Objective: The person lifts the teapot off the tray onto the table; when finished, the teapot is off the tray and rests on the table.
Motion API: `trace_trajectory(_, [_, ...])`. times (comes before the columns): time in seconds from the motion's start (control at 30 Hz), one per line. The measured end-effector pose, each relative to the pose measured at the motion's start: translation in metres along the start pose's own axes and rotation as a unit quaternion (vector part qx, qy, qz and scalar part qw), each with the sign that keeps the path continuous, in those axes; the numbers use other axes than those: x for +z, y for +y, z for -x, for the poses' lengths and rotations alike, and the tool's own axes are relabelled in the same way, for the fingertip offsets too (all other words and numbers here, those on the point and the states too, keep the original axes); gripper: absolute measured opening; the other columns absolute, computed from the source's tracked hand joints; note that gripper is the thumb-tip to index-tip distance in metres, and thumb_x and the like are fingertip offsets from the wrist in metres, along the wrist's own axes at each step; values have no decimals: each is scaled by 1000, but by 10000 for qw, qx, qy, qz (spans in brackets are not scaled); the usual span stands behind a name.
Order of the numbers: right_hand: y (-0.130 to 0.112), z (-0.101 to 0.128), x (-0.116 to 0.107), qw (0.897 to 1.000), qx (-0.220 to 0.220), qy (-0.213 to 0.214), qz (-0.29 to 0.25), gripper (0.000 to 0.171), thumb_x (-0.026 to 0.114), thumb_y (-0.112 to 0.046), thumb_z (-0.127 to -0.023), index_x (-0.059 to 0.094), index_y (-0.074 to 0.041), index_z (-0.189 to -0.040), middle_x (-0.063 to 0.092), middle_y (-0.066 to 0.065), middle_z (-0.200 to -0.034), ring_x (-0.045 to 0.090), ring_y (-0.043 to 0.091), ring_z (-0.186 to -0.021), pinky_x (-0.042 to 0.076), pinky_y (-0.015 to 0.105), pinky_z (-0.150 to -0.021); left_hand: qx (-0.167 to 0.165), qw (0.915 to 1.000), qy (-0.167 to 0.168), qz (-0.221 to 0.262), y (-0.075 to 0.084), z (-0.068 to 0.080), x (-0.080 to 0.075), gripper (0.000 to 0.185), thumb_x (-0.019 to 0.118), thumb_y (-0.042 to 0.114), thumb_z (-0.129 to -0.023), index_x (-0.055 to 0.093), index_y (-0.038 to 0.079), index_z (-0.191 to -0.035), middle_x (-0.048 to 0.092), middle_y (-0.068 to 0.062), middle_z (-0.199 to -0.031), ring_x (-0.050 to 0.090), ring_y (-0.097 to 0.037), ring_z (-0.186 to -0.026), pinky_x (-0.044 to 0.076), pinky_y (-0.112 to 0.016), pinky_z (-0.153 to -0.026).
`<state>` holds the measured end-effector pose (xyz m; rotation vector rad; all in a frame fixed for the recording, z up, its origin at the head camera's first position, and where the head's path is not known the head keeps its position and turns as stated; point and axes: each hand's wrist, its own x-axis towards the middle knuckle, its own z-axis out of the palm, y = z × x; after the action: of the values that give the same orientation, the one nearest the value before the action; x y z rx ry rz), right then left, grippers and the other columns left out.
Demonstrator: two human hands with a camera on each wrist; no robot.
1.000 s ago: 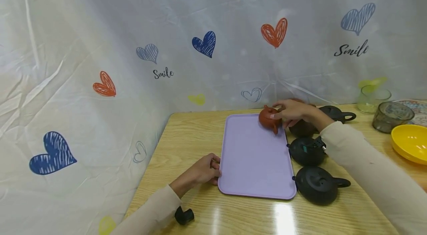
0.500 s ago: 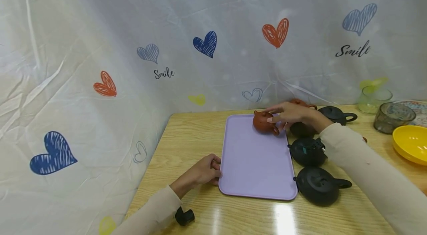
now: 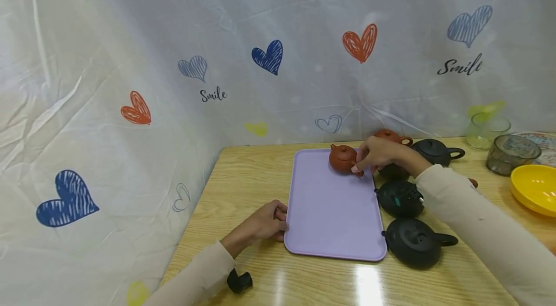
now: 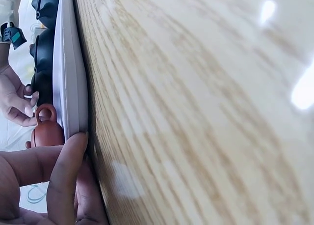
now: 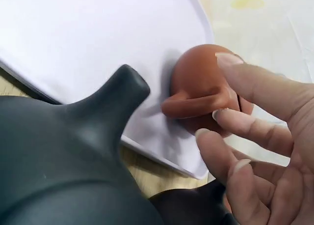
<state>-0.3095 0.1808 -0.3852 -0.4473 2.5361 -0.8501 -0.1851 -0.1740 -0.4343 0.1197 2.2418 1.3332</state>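
Note:
A small reddish-brown teapot (image 3: pixel 343 158) stands on the far right corner of the lilac tray (image 3: pixel 334 209), its handle toward the right. My right hand (image 3: pixel 379 152) is at that handle, thumb and fingertips on either side of it. In the right wrist view the thumb and fingers (image 5: pixel 245 122) stand apart around the handle of the teapot (image 5: pixel 198 82). With bent fingers my left hand (image 3: pixel 265 221) holds the tray's left edge. In the left wrist view, its fingertips press the side wall of the tray (image 4: pixel 73 82).
Several dark teapots (image 3: pixel 415 242) stand along the tray's right side, and another reddish-brown teapot (image 3: pixel 388 135) sits behind the right hand. Farther right are a glass cup (image 3: pixel 486 131), a smoky glass bowl (image 3: pixel 512 154) and a yellow bowl (image 3: pixel 536 189). A patterned curtain (image 3: pixel 304 55) hangs behind the table.
The reddish-brown teapot has shifted left and turned on the tray. My right hand has since drawn back from its body to its handle, fingers loosening. The left hand stays at the tray edge.

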Motion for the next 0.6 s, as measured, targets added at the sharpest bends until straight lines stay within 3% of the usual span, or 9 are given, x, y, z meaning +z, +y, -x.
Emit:
trace_trajectory(0.2, [-4,-2,4,9999,-62,127,43,15,80,-19,-84,74,-5,-84,70,1,-73,63,16,-61,51,27,-53,-7,10000,8,-6,-2,-2,0,40,66,0,-89,50,-3,-125,53,-14,-103,64,-21,-76,62,-31,-66])
trace_trajectory(0.37, [-5,-4,6,9996,-61,154,-226,8,74,-9,-86,70,-1,-87,70,4,-73,64,17,-60,56,30,-55,-24,10000,-5,16,0,-1,1,41,66,-1,-89,49,-4,-126,52,-14,-103,64,-21,-76,63,-32,-66])
trace_trajectory(0.6, [-5,-8,11,9996,70,197,-195,15,74,-14,-89,69,0,-89,68,6,-71,63,14,-56,58,32,-55,-73,10000,0,42,3,0,1,41,66,-1,-89,49,-4,-126,52,-13,-102,62,-21,-75,63,-32,-65])
